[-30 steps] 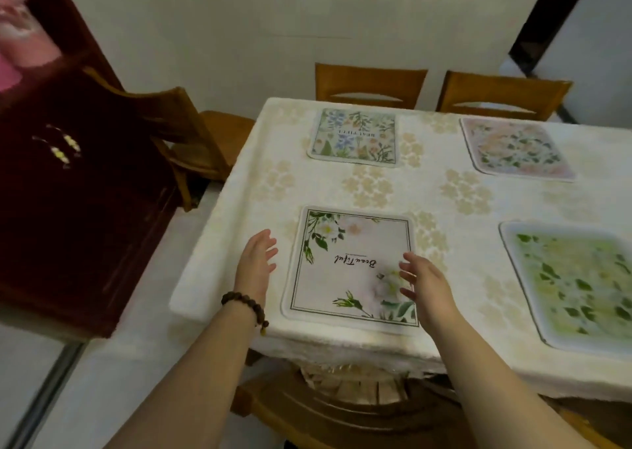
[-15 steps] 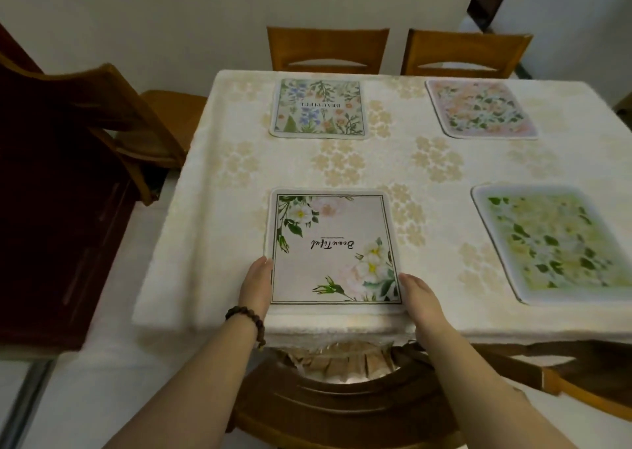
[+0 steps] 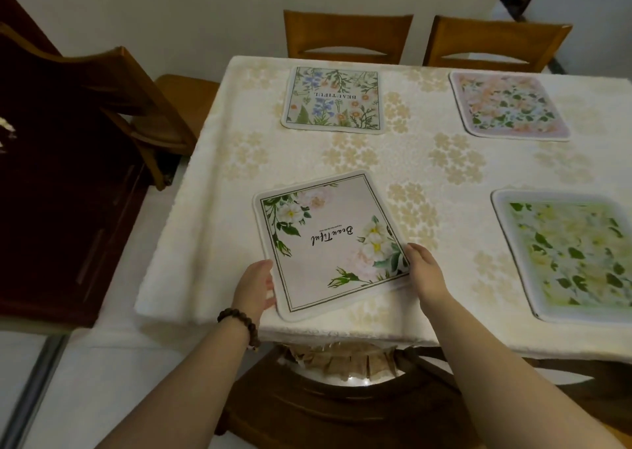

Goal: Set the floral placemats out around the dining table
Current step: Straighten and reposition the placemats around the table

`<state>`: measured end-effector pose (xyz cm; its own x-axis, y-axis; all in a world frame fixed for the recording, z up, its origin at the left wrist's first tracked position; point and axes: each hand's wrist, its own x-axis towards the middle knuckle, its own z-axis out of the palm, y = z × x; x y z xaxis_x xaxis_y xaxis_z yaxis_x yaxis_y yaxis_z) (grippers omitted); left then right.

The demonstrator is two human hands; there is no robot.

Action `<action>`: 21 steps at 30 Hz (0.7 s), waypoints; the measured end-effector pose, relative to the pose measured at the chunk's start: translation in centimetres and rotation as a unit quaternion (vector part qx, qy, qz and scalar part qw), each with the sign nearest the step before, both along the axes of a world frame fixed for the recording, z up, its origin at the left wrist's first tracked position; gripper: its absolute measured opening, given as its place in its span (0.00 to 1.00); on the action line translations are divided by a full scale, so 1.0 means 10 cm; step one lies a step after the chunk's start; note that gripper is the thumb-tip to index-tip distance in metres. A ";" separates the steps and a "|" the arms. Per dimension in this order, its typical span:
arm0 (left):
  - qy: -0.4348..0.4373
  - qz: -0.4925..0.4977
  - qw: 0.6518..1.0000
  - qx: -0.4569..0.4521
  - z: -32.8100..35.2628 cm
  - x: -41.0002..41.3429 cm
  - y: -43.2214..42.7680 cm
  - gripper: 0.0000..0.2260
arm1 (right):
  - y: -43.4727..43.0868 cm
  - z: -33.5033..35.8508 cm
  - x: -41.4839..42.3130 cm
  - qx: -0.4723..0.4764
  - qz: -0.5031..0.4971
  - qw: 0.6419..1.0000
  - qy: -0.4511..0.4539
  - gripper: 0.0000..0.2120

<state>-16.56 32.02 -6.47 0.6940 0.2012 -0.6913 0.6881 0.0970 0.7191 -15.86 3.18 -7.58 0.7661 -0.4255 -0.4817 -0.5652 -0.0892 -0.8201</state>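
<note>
Since half a second ago the white-rose placemat (image 3: 328, 243) has swung askew; it lay square to the near edge of the worktop (image 3: 222, 175), at the left corner, where it still sits. The left grip (image 3: 254, 288) curls round the mat's left edge. The right grip (image 3: 424, 271) meets its near right corner, pinching or only pressing I cannot tell. Probably they are turning it, since its script reads upside down from this seat. It looks thin, pale and pliant. Beyond lie the green-yellow placemat (image 3: 574, 257), blue-flowered placemat (image 3: 333, 98) and pink placemat (image 3: 509, 106), each squared to its place.
</note>
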 end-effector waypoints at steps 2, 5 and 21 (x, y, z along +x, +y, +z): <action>0.012 0.005 1.000 -0.018 0.02 -0.05 -0.03 0.12 | -0.02 0.01 0.18 -0.006 0.013 1.000 -0.004 0.16; 0.024 -0.001 0.999 -0.029 0.06 -0.12 -0.07 0.13 | -0.05 0.03 0.45 -0.009 0.052 0.999 -0.008 0.17; -0.119 -0.165 0.968 0.149 0.09 0.79 0.53 0.15 | 0.77 0.12 -0.23 0.020 -0.005 0.999 -0.041 0.19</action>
<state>-8.70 37.37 -5.59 0.8868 0.1068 -0.4497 0.4578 -0.3364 0.8229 -18.12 10.93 -6.38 0.7992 -0.4153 -0.4346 -0.4967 -0.0490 -0.8666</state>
